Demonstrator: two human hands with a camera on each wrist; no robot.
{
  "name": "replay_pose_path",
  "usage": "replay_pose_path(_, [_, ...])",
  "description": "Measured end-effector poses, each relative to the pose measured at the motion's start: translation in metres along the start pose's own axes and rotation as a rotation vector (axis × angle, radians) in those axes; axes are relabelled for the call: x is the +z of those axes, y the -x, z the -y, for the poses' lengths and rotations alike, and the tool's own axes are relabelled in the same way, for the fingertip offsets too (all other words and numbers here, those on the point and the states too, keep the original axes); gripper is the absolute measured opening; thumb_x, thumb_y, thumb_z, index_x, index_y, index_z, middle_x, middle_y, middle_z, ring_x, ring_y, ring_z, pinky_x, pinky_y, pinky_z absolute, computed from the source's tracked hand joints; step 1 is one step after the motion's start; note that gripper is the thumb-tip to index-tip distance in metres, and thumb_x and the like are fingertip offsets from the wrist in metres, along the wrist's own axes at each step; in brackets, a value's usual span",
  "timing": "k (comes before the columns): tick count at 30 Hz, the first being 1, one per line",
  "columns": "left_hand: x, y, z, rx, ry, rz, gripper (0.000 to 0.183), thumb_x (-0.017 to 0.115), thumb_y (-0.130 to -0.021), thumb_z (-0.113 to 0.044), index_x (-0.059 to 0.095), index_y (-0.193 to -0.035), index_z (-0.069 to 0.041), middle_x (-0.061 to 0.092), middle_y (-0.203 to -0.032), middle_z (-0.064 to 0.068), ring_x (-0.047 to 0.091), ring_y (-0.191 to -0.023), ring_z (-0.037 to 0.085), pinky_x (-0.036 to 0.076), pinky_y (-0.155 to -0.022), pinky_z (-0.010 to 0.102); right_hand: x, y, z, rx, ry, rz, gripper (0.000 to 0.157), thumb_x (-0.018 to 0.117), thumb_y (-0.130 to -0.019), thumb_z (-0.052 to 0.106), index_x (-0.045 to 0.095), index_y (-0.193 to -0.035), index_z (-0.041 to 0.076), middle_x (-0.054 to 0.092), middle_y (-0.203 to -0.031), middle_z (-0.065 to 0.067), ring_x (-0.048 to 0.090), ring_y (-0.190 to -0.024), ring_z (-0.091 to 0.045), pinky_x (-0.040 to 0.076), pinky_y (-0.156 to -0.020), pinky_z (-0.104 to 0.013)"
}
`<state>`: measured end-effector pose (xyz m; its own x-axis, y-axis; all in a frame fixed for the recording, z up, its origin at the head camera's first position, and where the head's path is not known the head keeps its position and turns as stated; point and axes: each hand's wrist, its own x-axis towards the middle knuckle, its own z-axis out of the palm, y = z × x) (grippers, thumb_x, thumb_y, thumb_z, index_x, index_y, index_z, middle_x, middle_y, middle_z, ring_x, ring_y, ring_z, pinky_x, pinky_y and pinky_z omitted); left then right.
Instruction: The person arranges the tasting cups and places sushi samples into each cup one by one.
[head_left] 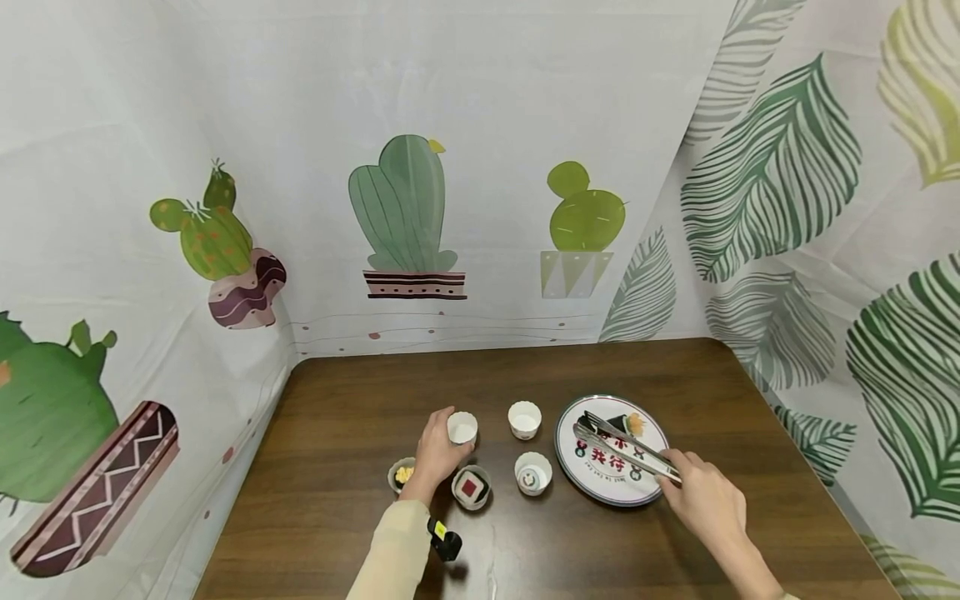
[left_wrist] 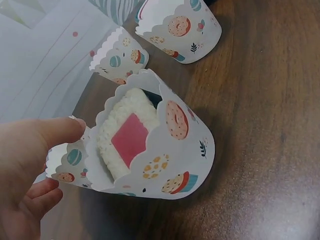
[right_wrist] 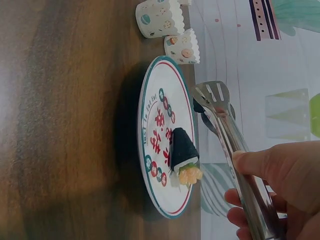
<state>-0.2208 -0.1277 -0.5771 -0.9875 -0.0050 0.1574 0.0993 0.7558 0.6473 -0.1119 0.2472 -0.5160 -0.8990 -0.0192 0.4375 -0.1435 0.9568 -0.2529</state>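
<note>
My left hand [head_left: 438, 450] holds a white scalloped paper cup [head_left: 462, 428] by its side; in the left wrist view this patterned cup [left_wrist: 74, 162] is between thumb and fingers. Close in front of it stands a paper cup [left_wrist: 192, 165] with a rice block topped by a pink square [left_wrist: 131, 137]. My right hand [head_left: 705, 496] grips metal tongs [head_left: 637, 458] slanting over a round plate [head_left: 600, 498] with red lettering. A seaweed-wrapped hand roll [right_wrist: 184, 150] with an orange filling lies on the plate. Something dark shows behind the slotted tong tip [right_wrist: 214, 95]; I cannot tell what.
Left of the rice-block cup, a cup holds yellow pieces [head_left: 404, 475]. Two more paper cups stand between the left hand and the plate: a rear white one [head_left: 524, 420] and a front one with a round piece [head_left: 528, 477]. A printed cloth [head_left: 495, 325] hangs behind the brown table [head_left: 360, 400].
</note>
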Motion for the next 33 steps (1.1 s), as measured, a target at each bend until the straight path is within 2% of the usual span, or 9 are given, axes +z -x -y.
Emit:
replay_pose_path(11, [0.001, -0.005, 0.002, -0.032, 0.027, 0.059, 0.079, 0.080, -0.064, -0.019, 0.044, -0.131, -0.001, 0.050, -0.124, 0.020, 0.054, -0.105, 0.038, 0.045, -0.083, 0.050, 0.003, -0.011, 0.009, -0.028, 0.020, 0.003, 0.035, 0.079, -0.064, 0.018, 0.067, -0.095, 0.010, 0.059, -0.072, -0.005, 0.057, -0.058, -0.029, 0.036, -0.041, -0.037])
replay_pose_path(19, [0.004, -0.009, 0.005, -0.049, 0.028, 0.085, 0.080, 0.081, -0.064, -0.019, 0.043, -0.132, -0.002, 0.050, -0.124, 0.020, 0.054, -0.106, 0.038, 0.044, -0.084, 0.050, 0.002, -0.019, 0.015, -0.045, 0.011, -0.009, 0.036, 0.080, -0.063, 0.018, 0.066, -0.096, 0.010, 0.061, -0.077, -0.008, 0.059, -0.062, -0.031, 0.038, -0.043, -0.039])
replay_pose_path(33, [0.007, -0.012, 0.005, -0.043, 0.011, 0.082, 0.071, 0.081, -0.063, -0.019, 0.051, -0.125, -0.003, 0.056, -0.117, 0.017, 0.056, -0.101, 0.036, 0.045, -0.081, 0.049, 0.006, -0.032, 0.030, -0.060, 0.002, 0.021, 0.033, 0.077, -0.066, 0.017, 0.065, -0.096, 0.012, 0.065, -0.085, -0.011, 0.061, -0.069, -0.035, 0.041, -0.046, -0.043])
